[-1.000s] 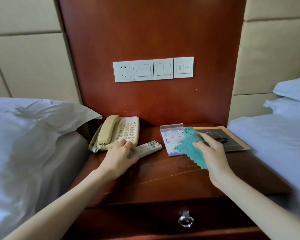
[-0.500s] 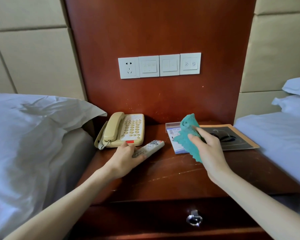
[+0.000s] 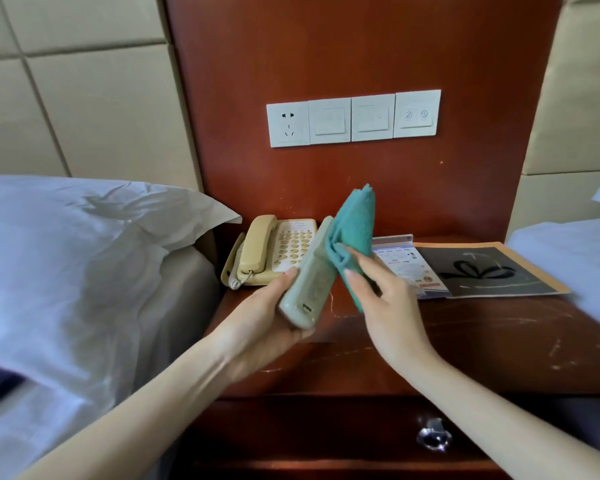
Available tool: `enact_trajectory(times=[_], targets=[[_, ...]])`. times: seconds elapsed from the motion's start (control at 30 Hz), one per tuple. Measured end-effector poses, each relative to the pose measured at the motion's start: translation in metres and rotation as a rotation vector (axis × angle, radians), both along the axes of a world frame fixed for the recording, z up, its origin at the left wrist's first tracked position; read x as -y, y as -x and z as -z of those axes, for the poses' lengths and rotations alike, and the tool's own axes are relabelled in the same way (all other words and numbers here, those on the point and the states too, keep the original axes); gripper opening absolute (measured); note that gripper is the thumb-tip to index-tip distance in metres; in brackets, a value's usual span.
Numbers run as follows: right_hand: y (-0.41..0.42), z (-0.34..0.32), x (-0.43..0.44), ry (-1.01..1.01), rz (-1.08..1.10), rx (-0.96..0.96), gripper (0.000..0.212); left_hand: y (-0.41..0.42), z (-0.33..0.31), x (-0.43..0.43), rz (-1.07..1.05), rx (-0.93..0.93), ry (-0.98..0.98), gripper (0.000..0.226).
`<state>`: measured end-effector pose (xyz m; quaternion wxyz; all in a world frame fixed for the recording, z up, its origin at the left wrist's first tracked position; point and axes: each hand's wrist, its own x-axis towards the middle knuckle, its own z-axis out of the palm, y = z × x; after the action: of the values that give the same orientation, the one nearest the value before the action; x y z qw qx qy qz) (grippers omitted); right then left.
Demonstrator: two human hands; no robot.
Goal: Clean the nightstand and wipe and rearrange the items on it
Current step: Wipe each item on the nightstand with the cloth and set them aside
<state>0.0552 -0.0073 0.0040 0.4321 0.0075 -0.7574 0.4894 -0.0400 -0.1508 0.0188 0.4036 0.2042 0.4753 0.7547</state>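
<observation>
My left hand grips a grey-white remote control and holds it raised above the wooden nightstand, its back facing me. My right hand pinches a teal cloth and presses it against the remote's upper right side. A beige telephone sits at the nightstand's back left. A printed card in a clear holder and a dark folder with an orange border lie at the back right.
White-sheeted beds flank the nightstand, a pillow on the left and a mattress on the right. A wall plate of socket and switches is on the wooden panel behind. A drawer with a metal lock is below the top.
My left hand has lifted the remote off the nightstand and turned it upright. My right hand has brought the teal cloth left from above the card onto the remote.
</observation>
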Motion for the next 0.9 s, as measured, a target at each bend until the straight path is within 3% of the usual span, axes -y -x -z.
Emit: enact_trajectory(times=[0.27, 0.4, 0.57, 0.7, 0.83, 0.9], targets=[[0.004, 0.019, 0.033, -0.478, -0.113, -0.070, 0.038, -0.001, -0.002, -0.002, -0.149, 0.122, 0.047, 0.043], [0.014, -0.003, 0.008, -0.353, -0.022, -0.030, 0.035, -0.011, -0.003, 0.000, -0.026, 0.041, -0.032, 0.034], [0.018, -0.024, -0.006, -0.045, -0.010, 0.031, 0.032, -0.012, 0.003, -0.011, -0.078, 0.093, -0.031, 0.037], [0.007, -0.013, 0.019, -0.156, -0.071, 0.015, 0.030, -0.010, 0.002, -0.006, -0.108, 0.098, -0.134, 0.029], [-0.006, 0.006, 0.039, -0.281, -0.147, -0.051, 0.028, -0.003, 0.005, -0.003, -0.199, 0.178, -0.118, 0.047], [-0.008, 0.006, 0.036, -0.337, -0.159, -0.052, 0.029, -0.003, 0.008, -0.003, -0.205, 0.191, -0.100, 0.044]])
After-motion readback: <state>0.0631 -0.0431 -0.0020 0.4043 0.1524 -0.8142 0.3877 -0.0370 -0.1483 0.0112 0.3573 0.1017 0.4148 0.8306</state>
